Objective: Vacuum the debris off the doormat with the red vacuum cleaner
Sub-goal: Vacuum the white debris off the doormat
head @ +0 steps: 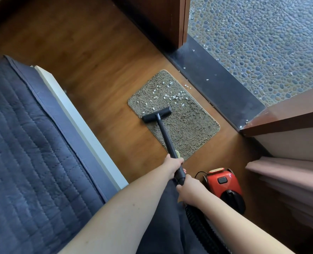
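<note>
left hand (pixel 174 163) grips the black wand (pixel 167 138) higher up, right hand (pixel 186 187) grips its lower end, both arms stretched forward. wand runs away from the hands to the floor head (pixel 156 114) on the doormat (pixel 174 114). white debris (pixel 168 95) lies just beyond the head, far half. red vacuum cleaner (pixel 225 187) beside right hand.

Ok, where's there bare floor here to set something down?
Bare wood floor lies between the blue bed cover and the doormat. It is crowded near the red vacuum cleaner, and white debris covers the mat's far half.
</note>
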Available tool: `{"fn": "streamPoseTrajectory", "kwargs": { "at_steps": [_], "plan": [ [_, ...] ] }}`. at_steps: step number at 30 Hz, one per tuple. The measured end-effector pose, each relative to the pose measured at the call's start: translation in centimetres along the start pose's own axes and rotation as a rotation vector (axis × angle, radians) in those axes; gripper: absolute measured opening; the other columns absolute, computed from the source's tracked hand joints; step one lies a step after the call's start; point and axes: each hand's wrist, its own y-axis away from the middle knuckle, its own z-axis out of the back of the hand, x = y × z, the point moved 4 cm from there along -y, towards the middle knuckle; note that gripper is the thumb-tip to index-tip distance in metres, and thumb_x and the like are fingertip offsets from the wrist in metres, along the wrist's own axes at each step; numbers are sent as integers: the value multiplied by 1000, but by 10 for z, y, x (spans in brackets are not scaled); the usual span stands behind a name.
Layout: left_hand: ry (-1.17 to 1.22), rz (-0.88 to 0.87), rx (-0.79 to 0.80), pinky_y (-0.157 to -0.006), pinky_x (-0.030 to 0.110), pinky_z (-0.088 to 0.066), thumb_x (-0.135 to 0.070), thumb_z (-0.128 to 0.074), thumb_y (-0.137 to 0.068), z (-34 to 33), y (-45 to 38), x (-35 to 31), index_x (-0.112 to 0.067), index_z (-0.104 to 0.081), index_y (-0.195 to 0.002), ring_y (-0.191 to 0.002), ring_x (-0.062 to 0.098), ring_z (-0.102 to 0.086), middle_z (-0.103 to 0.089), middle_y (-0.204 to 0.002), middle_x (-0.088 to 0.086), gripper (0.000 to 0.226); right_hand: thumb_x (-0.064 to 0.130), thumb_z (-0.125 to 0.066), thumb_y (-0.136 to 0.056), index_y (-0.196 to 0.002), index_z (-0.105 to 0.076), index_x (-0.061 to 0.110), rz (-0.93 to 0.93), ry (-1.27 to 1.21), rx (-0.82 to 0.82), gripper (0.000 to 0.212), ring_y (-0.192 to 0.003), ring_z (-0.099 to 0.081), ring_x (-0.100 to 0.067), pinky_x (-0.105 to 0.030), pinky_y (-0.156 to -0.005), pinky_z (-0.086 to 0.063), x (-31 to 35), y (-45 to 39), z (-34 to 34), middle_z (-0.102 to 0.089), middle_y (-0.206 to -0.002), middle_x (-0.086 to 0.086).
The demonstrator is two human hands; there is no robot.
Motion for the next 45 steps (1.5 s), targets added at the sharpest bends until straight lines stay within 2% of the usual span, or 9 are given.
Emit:
{"fn": "streamPoseTrajectory", "kwargs": {
  "at_steps": [9,15,21,26,29,34,38,41,45],
  "plan": [
    [68,-13,-54,-44,28,-50,-6,-61,-89,14,-8,3,-22,-21,-152,-43,22,-56,-60,-111,24,77,27,-46,-94,-134,-40,5,3,23,28,46,-110,-61,-33,-28,-76,-45,10,-3,-6,-59,-126,-17],
    [57,-46,-83,-38,24,-49,-8,-58,-92,38,-17,-30,-21,-16,-156,-49,22,-54,-56,-95,13,77,26,-47,-97,-135,-39,3,35,89,8,45,-120,-55,-33,-32,-94,-45,50,-19,7,-53,-134,-18],
    [33,-63,-95,-77,48,-61,-19,-63,-63,46,-45,-58,-19,-30,-146,-88,34,-71,-61,-119,23,89,28,-43,-101,-142,-34,2,-43,90,91,50,-124,-53,-30,-33,-102,-44,78,-35,23,-51,-137,-17],
    [37,-49,-55,-55,34,-58,-5,-57,-85,48,-32,-71,-20,-30,-135,-68,30,-60,-58,-122,28,59,28,-44,-101,-144,-32,3,-85,31,92,52,-126,-52,-29,-33,-102,-43,81,-39,27,-49,-139,-16],
    [16,-36,-40,-61,37,-60,-7,-59,-83,46,-27,-66,-12,-33,-138,-73,31,-63,-60,-115,25,61,25,-46,-99,-142,-35,4,17,68,12,50,-117,-59,-31,-32,-92,-47,75,-33,27,-57,-130,-16],
    [71,4,6,-42,27,-50,-1,-52,-91,31,-16,-41,-13,-35,-127,-48,22,-52,-52,-86,18,41,24,-47,-97,-136,-38,3,22,84,-11,45,-93,-66,-26,-22,-54,-41,52,-18,21,-59,-126,-14],
    [71,3,4,-41,25,-49,-4,-54,-92,34,-14,-34,-18,-25,-147,-48,21,-54,-54,-93,17,64,23,-48,-96,-132,-38,2,5,89,18,43,-102,-63,-32,-27,-63,-44,51,-17,11,-58,-127,-18],
    [79,-11,-6,-41,25,-51,-3,-54,-92,46,-21,-47,-24,-9,-157,-52,21,-54,-55,-104,18,81,24,-49,-96,-132,-38,2,11,88,16,44,-111,-62,-33,-31,-84,-50,67,-25,12,-56,-127,-18],
    [24,-63,-57,-58,34,-58,-6,-57,-86,66,-37,-79,-18,-24,-151,-61,26,-60,-59,-112,22,74,21,-44,-99,-140,-33,2,61,105,22,47,-113,-62,-30,-35,-89,-52,100,-43,22,-57,-127,-17]
  ]
}}
